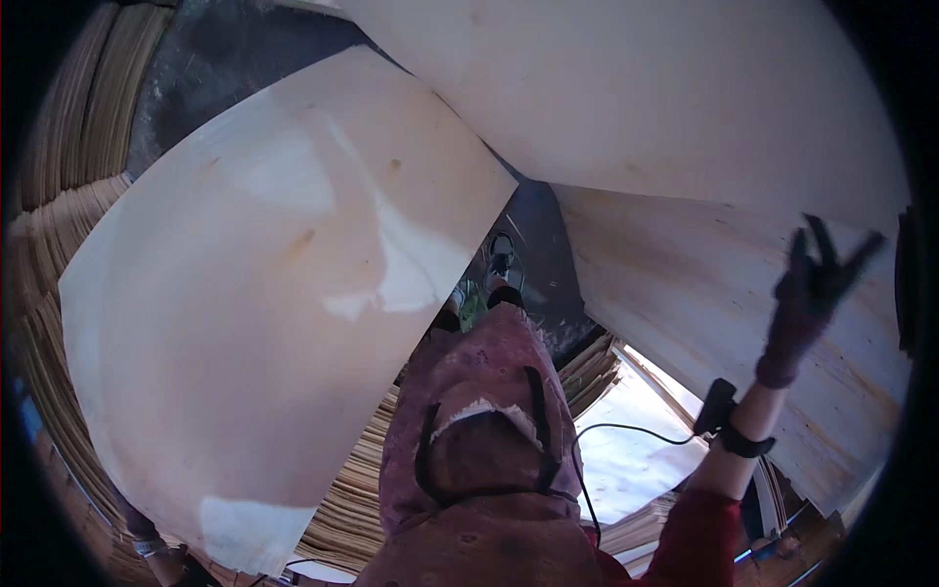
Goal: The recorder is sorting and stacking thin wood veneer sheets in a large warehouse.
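Observation:
A large pale wood veneer sheet (242, 352) with a few brown knots spreads across my left side, raised and tilted. My left hand (134, 519), in a purple glove, is at its lower left edge; the fingers are hidden by the sheet, and the hand appears to hold that edge. On the other side, my right hand (814, 286), in a dark-fingered glove, is lifted with its fingers spread and nothing in it. Behind it lies a streaked veneer sheet (704, 271). Another broad pale sheet (645, 95) overlaps that one's far edge.
Layered veneer stacks (44, 367) line the left, and another stack (352, 499) shows below the raised sheet. A brightly lit sheet (638, 455) lies beside my right arm. A black cable (638, 427) runs to a device strapped on my right wrist. Dark floor (546, 242) surrounds my shoe (501, 249).

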### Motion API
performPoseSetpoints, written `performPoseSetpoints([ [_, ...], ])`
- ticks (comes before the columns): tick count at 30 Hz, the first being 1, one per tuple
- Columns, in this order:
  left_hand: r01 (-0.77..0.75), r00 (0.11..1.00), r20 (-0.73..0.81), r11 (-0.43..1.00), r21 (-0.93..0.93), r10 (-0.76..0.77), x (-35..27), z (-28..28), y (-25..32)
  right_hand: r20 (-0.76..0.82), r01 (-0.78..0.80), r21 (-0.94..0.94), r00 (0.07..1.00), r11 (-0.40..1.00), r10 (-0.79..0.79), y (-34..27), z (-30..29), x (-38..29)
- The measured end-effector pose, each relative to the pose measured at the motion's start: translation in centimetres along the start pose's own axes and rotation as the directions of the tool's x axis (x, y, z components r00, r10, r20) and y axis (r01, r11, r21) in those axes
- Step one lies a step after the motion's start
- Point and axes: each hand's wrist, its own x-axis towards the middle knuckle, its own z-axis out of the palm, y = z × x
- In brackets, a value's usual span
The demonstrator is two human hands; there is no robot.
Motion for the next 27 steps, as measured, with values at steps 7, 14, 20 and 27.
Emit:
performPoseSetpoints([
  [7,-0.602,0.799,0.34,0.671,0.434,0.497,-5.2,14.9,18.7,0.656,0.102,0.067,0.745,0.992,-0.121,-7.7,-5.1,-5.1],
  [14,-0.96,0.091,0.601,-0.092,0.266,0.794,-1.4,28.3,31.3,0.143,0.578,0.567,0.633,0.587,-0.761,-25.6,-16.6,-6.9],
  [20,-0.982,0.186,0.415,0.184,0.045,0.891,-0.7,30.4,32.7,0.127,0.659,-0.358,0.736,0.662,-0.665,-30.0,-17.3,-5.9],
  [27,-0.98,0.189,0.346,0.201,0.0,0.919,6.2,29.4,30.6,0.323,0.557,-0.735,0.789,0.386,-0.523,-29.3,-13.7,-2.1],
])
